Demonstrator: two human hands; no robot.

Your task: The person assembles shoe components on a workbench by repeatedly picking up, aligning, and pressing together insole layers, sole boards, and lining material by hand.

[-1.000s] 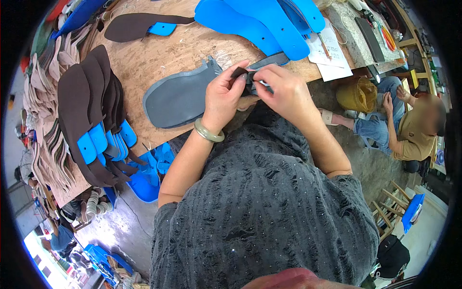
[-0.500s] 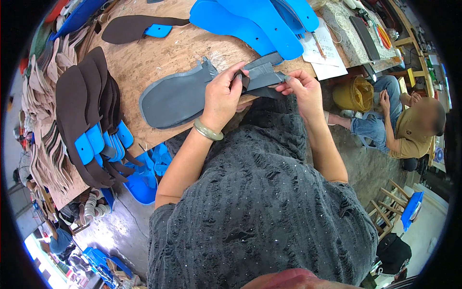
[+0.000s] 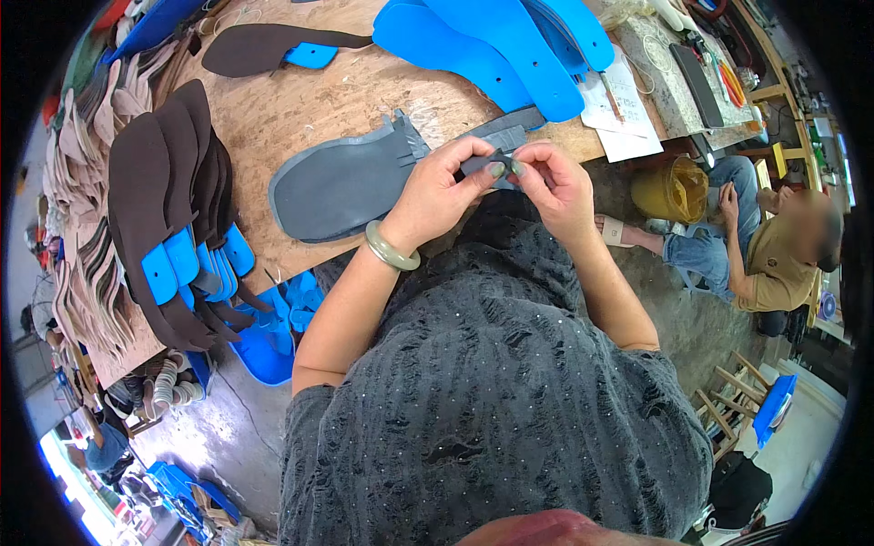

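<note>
Close together at the table's front edge, both my hands pinch a small dark strip (image 3: 500, 164). My left hand (image 3: 439, 193), with a pale bangle (image 3: 391, 247) at its wrist, has thumb and fingers pressed on one side of it. Thumb and forefinger of my right hand (image 3: 553, 189) close on the other side. What material the strip is, I cannot make out. Left of the hands lies a grey sole-shaped template (image 3: 339, 189) with a notched, taped end. A narrower grey taped piece (image 3: 506, 136) extends just behind my fingers, partly hidden by them.
At the left, dark brown sole pieces with blue tabs (image 3: 164, 182) are fanned beside beige ones (image 3: 86, 173). Blue sole pieces (image 3: 473, 45) are stacked at the back, near one brown piece (image 3: 250, 50). Paper sheets (image 3: 628, 109), a yellow bucket (image 3: 669, 189) and a seated person (image 3: 787, 241) are at the right.
My right hand has moved left to meet my left hand. The grey strip stretched between them is now mostly out of sight, and a small dark strip shows bunched between the fingertips.
</note>
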